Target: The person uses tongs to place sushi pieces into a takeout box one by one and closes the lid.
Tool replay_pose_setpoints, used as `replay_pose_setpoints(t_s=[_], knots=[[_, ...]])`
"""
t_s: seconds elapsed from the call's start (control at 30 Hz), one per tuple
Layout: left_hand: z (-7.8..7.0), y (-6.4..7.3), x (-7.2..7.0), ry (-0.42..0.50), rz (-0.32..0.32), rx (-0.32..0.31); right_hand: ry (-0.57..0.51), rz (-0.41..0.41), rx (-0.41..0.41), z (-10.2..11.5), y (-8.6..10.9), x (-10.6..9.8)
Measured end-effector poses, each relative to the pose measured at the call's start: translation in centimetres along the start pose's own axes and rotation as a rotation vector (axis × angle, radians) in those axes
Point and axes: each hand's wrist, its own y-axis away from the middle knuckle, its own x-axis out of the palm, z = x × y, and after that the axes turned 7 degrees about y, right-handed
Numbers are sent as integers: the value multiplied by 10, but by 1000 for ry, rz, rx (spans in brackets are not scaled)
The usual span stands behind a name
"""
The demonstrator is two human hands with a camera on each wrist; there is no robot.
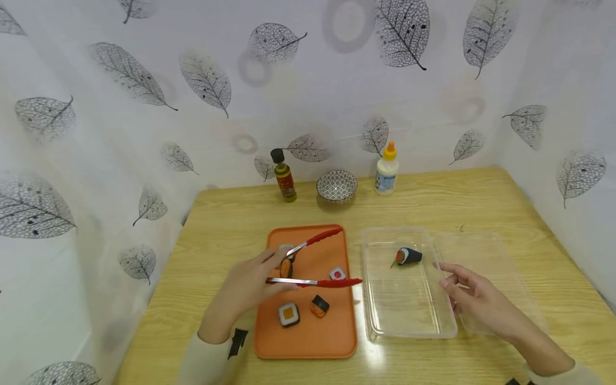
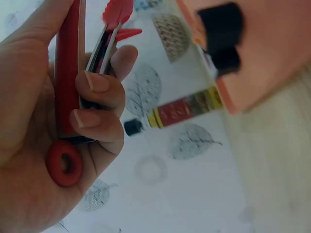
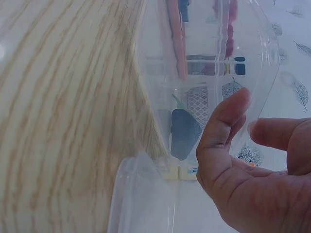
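My left hand [image 1: 252,280] grips red-tipped tongs [image 1: 332,283], their arms spread apart with nothing between the tips. The tongs reach over an orange tray [image 1: 308,342] holding several toy sushi pieces. A small pink-centred roll [image 1: 337,274] lies close to the lower tip. Nearer the front are a yellow-centred roll [image 1: 289,314] and an orange piece with a black band [image 1: 320,306]. Other pieces are partly hidden behind the left hand and tongs. My right hand [image 1: 474,294] holds the right rim of a clear plastic container [image 1: 399,336]. Inside the container lies a dark cone-shaped hand roll [image 1: 409,255].
A clear lid [image 1: 500,267] lies to the container's right, partly under the right hand. Along the back stand a dark-capped sauce bottle [image 1: 285,182], a patterned bowl [image 1: 337,186] and a white bottle with an orange tip [image 1: 386,174]. A leaf-print cloth [image 1: 308,96] hangs behind the table.
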Motion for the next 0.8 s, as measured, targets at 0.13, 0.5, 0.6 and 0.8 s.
replay_pose_setpoints(t_s=[0.13,0.5,0.6,0.8], knots=[[14,13,7,4,-28,10,-2,-6,-5,0,0,0],[28,30,19,-7,-6,-78,5,-12,11,0,0,1],[29,30,21,-34,-29,-69,4,-11,12,0,0,1],[29,29,22,-82,-65,-46,11,-12,18,1,-1,1]])
